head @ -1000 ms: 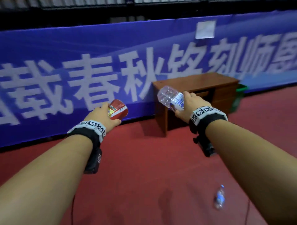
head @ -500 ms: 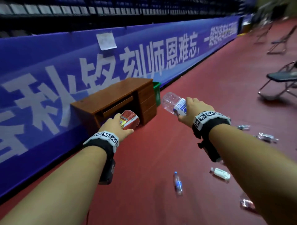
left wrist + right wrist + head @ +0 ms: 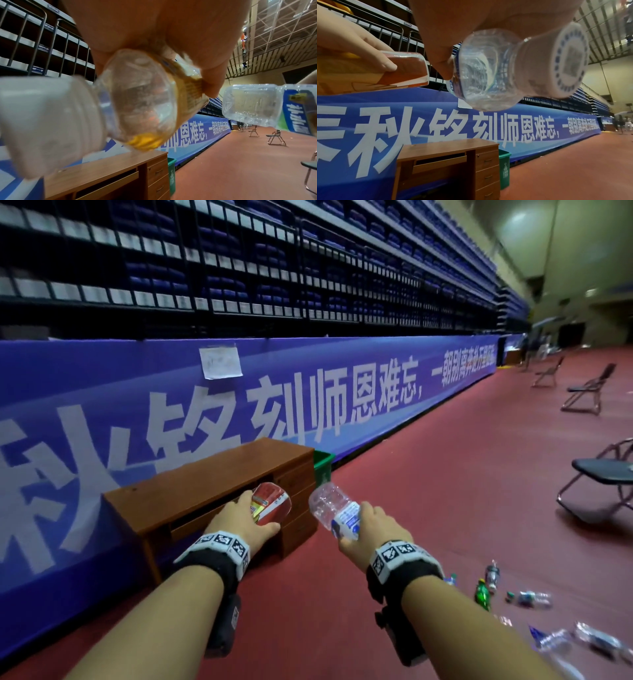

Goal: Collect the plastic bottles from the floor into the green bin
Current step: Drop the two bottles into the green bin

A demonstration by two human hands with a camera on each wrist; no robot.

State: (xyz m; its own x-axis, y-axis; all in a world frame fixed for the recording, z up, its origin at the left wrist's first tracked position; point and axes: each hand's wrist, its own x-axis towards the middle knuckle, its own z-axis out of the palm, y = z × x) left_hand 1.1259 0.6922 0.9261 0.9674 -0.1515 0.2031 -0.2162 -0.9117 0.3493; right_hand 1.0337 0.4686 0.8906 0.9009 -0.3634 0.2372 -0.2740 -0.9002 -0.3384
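Note:
My left hand (image 3: 245,517) grips a red-labelled bottle (image 3: 272,503), held on its side with its base pointing forward; in the left wrist view its clear neck end (image 3: 137,102) and white cap fill the middle. My right hand (image 3: 368,527) grips a clear water bottle (image 3: 330,506) with a blue label, also base forward; the right wrist view shows its shoulder (image 3: 486,81) and white cap. The green bin (image 3: 323,465) stands on the floor against the right end of the desk, ahead of both hands. Several more bottles (image 3: 529,599) lie on the floor at the lower right.
A brown wooden desk (image 3: 205,491) with drawers stands against a long blue banner wall (image 3: 376,392). Folding chairs (image 3: 603,474) stand on the red floor to the right, with more further off (image 3: 587,390). Red floor runs ahead beside the banner.
The view has swung right and moved closer to the desk and bin. Both hands still hold their bottles. More floor bottles and chairs have come into view at the right.

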